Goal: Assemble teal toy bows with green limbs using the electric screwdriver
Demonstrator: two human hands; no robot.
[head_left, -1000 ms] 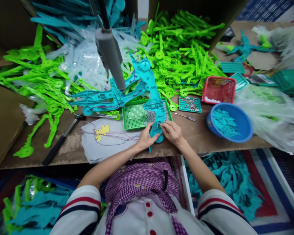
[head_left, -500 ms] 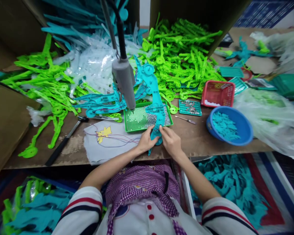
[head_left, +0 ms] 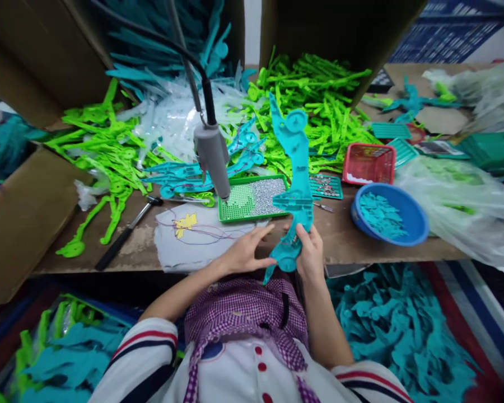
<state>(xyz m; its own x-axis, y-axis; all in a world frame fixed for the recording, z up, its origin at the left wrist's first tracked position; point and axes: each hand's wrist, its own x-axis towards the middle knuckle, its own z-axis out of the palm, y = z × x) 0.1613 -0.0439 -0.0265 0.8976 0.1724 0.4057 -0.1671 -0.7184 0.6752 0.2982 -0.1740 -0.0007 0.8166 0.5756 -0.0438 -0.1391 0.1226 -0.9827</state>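
My right hand [head_left: 312,251] is closed around the lower part of a long teal plastic toy shell [head_left: 299,168], thumb on top. The shell stands out over the bench edge, its round end and pointed tip towards my body. Small metal parts and a bit of wire show inside it near my right thumb. To its left, my left hand [head_left: 248,249] is open, fingers apart, with the thumb tip at the shell's lower end; whether it touches I cannot tell. Behind hangs a grey electric screwdriver [head_left: 212,159] above a green tray [head_left: 240,202] of small silvery screws.
Teal shells with wires [head_left: 180,178] lie left of the screwdriver. A hammer [head_left: 128,232] and a cloth [head_left: 170,254] with wires lie left. Lime-green parts [head_left: 319,106] are heaped behind. A blue bowl [head_left: 420,224], red basket [head_left: 392,162] and small screwdriver [head_left: 325,207] are at the right.
The teal shell has moved right and nearer my body in my right hand. My left hand has let go and spread its fingers. The view has shifted slightly.
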